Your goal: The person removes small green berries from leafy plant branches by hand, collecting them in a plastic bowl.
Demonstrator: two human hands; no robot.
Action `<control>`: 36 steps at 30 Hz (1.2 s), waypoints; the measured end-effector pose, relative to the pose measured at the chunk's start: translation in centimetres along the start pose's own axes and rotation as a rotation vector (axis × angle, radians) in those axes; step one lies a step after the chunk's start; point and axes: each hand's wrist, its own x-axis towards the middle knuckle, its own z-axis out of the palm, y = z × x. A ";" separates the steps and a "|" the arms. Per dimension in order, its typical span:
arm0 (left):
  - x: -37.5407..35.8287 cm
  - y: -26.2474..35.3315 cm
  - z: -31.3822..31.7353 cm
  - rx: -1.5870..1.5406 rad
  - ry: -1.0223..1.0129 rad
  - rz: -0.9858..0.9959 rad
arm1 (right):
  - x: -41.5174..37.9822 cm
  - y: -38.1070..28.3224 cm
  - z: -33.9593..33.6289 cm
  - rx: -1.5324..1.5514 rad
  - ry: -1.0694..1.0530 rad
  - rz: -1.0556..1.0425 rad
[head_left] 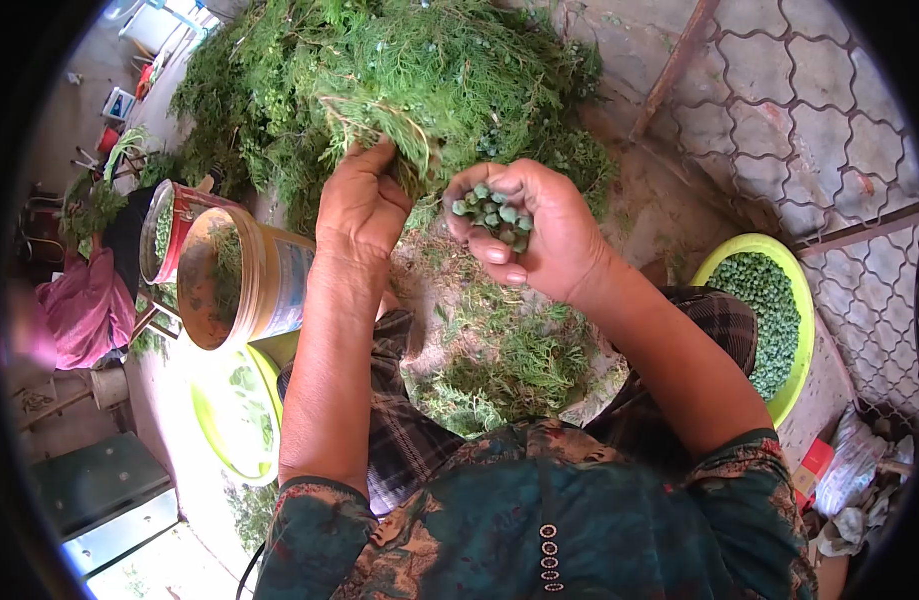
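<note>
My left hand (pixel 365 205) is closed around a leafy evergreen sprig (pixel 380 130), which reaches up over a large pile of green branches (pixel 410 60). Beside it, my right hand (pixel 540 225) is cupped, palm up, with the fingers curled around several small round green cones (pixel 493 214). The two hands are apart, just in front of the pile. Small round cones also show among the branches of the pile.
At right, a yellow-green basin (pixel 808 345) holds many green cones. Left of my forearm stand a tan bucket (pixel 250 280), a red bucket (pixel 152 230) and another yellow-green basin (pixel 272 400). Loose sprigs (pixel 520 370) lie between my legs. A person in a pink sleeve (pixel 85 310) sits at far left.
</note>
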 end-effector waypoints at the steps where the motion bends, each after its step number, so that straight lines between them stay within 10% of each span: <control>1: 0.3 -0.2 -0.5 0.027 -0.035 -0.019 | 0.0 -0.3 -0.3 0.018 -0.015 0.025; 6: 0.2 -0.1 -1.8 0.370 -0.205 -0.117 | -0.9 -1.2 -0.6 0.066 0.025 -0.026; 9: -1.3 -0.4 -0.2 0.442 -0.197 0.148 | -3.3 -3.9 -1.1 0.016 0.037 -0.135; 10: -0.8 -0.6 -0.3 0.440 -0.204 0.164 | -5.4 -5.4 0.0 -0.056 0.134 -0.227; 12: -0.3 -0.7 -0.3 1.371 -0.010 0.951 | -9.7 -8.1 0.0 -0.168 0.301 -0.496; 17: -2.3 1.1 0.3 1.182 -0.143 0.820 | -20.4 -9.7 -8.7 -0.776 1.268 -1.048; 20: -1.7 1.1 -0.6 0.910 -0.035 0.695 | -31.6 -5.9 -27.6 -1.816 1.631 -0.399; 22: -1.9 1.8 -0.6 0.326 -0.036 0.445 | -32.9 -3.7 -23.7 -1.791 1.527 0.332; 23: -1.9 2.0 -0.5 0.386 -0.109 0.390 | -32.3 -3.7 -23.2 -1.791 1.526 0.334; 27: -2.2 1.6 0.0 0.393 -0.138 0.235 | -25.1 -6.8 -15.0 -1.591 1.356 -0.446; 36: -4.2 1.0 1.9 0.329 -0.207 0.113 | -4.6 -3.1 3.3 -1.325 0.289 -0.823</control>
